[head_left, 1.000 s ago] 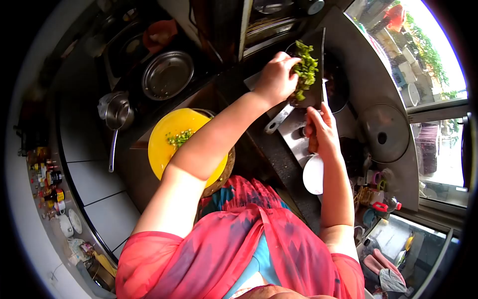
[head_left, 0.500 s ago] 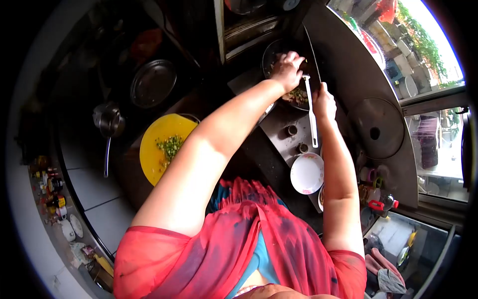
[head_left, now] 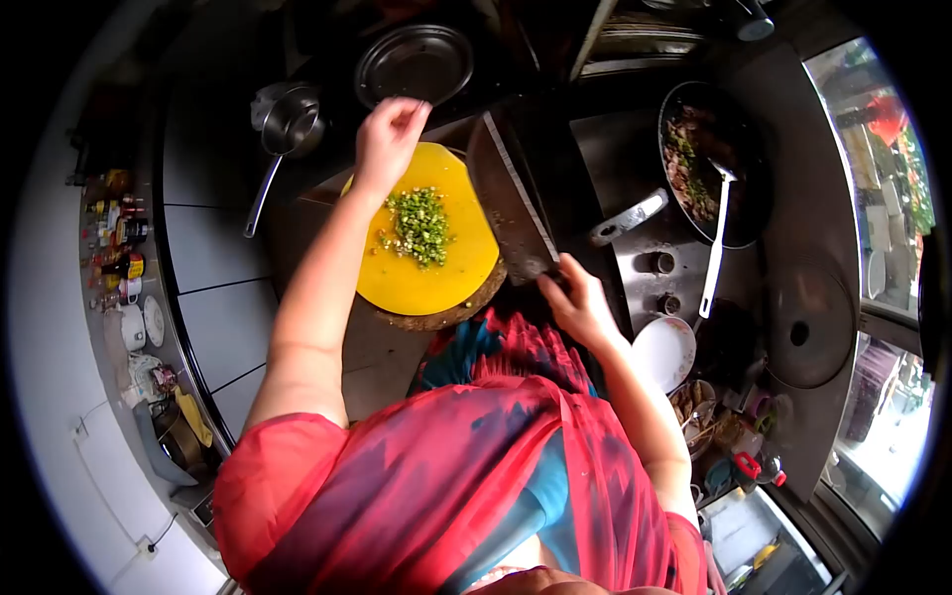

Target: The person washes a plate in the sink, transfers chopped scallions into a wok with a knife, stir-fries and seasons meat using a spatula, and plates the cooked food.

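Note:
My left hand is raised over the far left edge of a yellow cutting board, its fingers closed; whether they hold anything is hidden. Chopped green pieces lie in a pile on the board. At the board's right side, my right hand grips a wide-bladed cleaver, the blade pointing away from me. Further right, a dark pan holds meat and green pieces, and a white-handled spatula rests in it.
A metal plate and a small saucepan stand at the back left. The pan's handle points toward the board. A white bowl sits right of my right hand, a glass lid beyond it. Bottles line the far left.
Both hands have moved left from the pan to the board, the cleaver still in my right hand. The green pieces seen on the blade earlier are gone from it. The view has shifted.

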Motion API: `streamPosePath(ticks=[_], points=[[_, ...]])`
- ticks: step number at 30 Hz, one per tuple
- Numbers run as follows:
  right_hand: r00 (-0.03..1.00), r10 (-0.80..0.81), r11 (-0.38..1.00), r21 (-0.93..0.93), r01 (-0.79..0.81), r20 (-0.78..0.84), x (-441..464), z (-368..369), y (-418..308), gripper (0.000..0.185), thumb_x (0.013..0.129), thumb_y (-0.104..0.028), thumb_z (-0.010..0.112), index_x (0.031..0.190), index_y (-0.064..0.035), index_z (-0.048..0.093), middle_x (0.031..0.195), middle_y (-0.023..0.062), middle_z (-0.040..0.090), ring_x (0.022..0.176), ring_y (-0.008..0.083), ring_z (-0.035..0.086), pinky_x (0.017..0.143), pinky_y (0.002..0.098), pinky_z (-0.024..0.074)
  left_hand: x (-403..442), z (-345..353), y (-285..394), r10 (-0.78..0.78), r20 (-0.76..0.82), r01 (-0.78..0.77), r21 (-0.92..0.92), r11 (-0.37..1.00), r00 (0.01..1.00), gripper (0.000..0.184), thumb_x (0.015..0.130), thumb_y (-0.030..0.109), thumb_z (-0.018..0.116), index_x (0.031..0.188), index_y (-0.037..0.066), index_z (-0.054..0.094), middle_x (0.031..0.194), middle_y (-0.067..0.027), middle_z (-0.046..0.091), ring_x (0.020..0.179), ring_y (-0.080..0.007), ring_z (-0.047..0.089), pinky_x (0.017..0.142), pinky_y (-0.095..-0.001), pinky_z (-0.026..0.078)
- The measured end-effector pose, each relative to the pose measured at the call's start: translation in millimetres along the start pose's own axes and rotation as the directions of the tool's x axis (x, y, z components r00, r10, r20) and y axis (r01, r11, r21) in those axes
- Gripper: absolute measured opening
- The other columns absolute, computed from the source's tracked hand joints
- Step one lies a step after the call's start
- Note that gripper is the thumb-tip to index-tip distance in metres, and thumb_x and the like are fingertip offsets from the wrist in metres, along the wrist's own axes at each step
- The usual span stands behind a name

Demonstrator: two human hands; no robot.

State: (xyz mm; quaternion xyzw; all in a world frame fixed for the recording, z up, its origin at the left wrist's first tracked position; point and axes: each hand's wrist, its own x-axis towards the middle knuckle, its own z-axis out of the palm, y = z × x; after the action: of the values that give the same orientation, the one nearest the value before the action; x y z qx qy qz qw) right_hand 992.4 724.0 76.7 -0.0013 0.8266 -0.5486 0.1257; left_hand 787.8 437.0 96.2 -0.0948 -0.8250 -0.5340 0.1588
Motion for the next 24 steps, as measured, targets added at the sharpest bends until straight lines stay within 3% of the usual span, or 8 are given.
streamPosePath(ticks=[3, 9, 12, 16, 20, 22, 23, 24], points=[[0.999, -0.041, 0.945, -0.327, 0.032, -0.021, 41, 63, 24, 0.023, 0.088, -0.018, 0.061, 0.104, -0.0044, 0.051, 0.079, 0.0211, 0.064, 0.070, 0.0417, 0.062, 0.061, 0.0471, 0.0502, -76, -37, -53, -0.343, -0.030, 0.344, 0.045, 0.938, 0.939, 0.015, 0.092, 0.013, 0.066, 0.093, -0.001, 0.066, 0.085, -0.0077, 0.070, 0.077, -0.0097, 0.065, 0.068, -0.0244, 0.051], [0.999, -0.037, 0.742, -0.671, 0.017, -0.016, 101, 136, 41, 0.014, 0.090, -0.012, 0.050, 0.103, -0.0066, 0.051, 0.085, 0.0177, 0.063, 0.072, 0.0359, 0.067, 0.061, 0.0469, 0.0526, -218, -46, -80, -0.709, 0.043, 0.694, -0.258, 0.672, 0.704, 0.019, 0.097, 0.016, 0.060, 0.111, 0.004, 0.063, 0.090, -0.0013, 0.066, 0.074, -0.0061, 0.059, 0.063, -0.0197, 0.048], [0.994, -0.038, 0.661, -0.743, 0.099, 0.098, 102, 158, 42, 0.023, 0.088, -0.008, 0.050, 0.111, -0.0084, 0.049, 0.092, 0.0163, 0.063, 0.075, 0.0338, 0.068, 0.063, 0.0423, 0.0552, -245, -51, -76, -0.729, 0.062, 0.730, -0.127, 0.671, 0.681, 0.020, 0.096, 0.012, 0.059, 0.114, 0.003, 0.062, 0.095, -0.0040, 0.066, 0.078, -0.0092, 0.061, 0.067, -0.0219, 0.050], [0.976, -0.109, 0.639, -0.739, 0.215, 0.190, 92, 161, 35, 0.020, 0.089, -0.010, 0.049, 0.110, -0.0115, 0.048, 0.097, 0.0123, 0.063, 0.080, 0.0296, 0.069, 0.063, 0.0418, 0.0556, -254, -59, -95, -0.669, 0.016, 0.669, -0.023, 0.743, 0.743, 0.020, 0.095, 0.010, 0.061, 0.113, 0.003, 0.063, 0.096, -0.0045, 0.067, 0.079, -0.0096, 0.062, 0.068, -0.0224, 0.051], [0.994, -0.092, 0.889, -0.455, 0.057, -0.055, 89, 141, 54, 0.020, 0.091, -0.024, 0.058, 0.104, -0.0103, 0.051, 0.090, 0.0179, 0.065, 0.081, 0.0420, 0.063, 0.064, 0.0483, 0.0510, -234, -60, -95, -0.595, -0.012, 0.588, 0.165, 0.792, 0.804, 0.022, 0.090, 0.009, 0.065, 0.112, 0.004, 0.064, 0.093, -0.0049, 0.068, 0.075, -0.0095, 0.061, 0.066, -0.0230, 0.051], [0.995, 0.022, 0.986, -0.166, -0.037, -0.094, 92, 131, 99, 0.022, 0.088, -0.019, 0.065, 0.104, -0.0053, 0.057, 0.086, 0.0163, 0.065, 0.074, 0.0322, 0.063, 0.066, 0.0395, 0.0501, -225, -52, -96, -0.576, 0.001, 0.560, 0.230, 0.795, 0.817, 0.025, 0.086, 0.007, 0.069, 0.110, 0.005, 0.065, 0.088, -0.0052, 0.067, 0.072, -0.0095, 0.061, 0.063, -0.0237, 0.051], [0.996, 0.047, 0.998, -0.030, -0.049, -0.077, 93, 127, 121, 0.023, 0.087, -0.016, 0.067, 0.104, -0.0031, 0.058, 0.084, 0.0147, 0.065, 0.072, 0.0259, 0.062, 0.067, 0.0363, 0.0494, -224, -45, -106, -0.512, 0.003, 0.497, 0.229, 0.837, 0.859, 0.024, 0.083, 0.010, 0.069, 0.107, 0.007, 0.065, 0.082, -0.0093, 0.067, 0.069, -0.0199, 0.065, 0.064, -0.0322, 0.053], [0.990, 0.130, 0.988, 0.092, -0.125, -0.050, 86, 120, 116, 0.024, 0.091, -0.012, 0.065, 0.107, 0.0025, 0.056, 0.085, 0.0038, 0.060, 0.077, 0.0110, 0.051, 0.068, 0.0284, 0.0440, -221, -37, -110, -0.499, 0.024, 0.477, 0.259, 0.840, 0.866, 0.026, 0.082, 0.010, 0.069, 0.108, 0.007, 0.064, 0.083, -0.0097, 0.067, 0.071, -0.0211, 0.065, 0.065, -0.0329, 0.053]])
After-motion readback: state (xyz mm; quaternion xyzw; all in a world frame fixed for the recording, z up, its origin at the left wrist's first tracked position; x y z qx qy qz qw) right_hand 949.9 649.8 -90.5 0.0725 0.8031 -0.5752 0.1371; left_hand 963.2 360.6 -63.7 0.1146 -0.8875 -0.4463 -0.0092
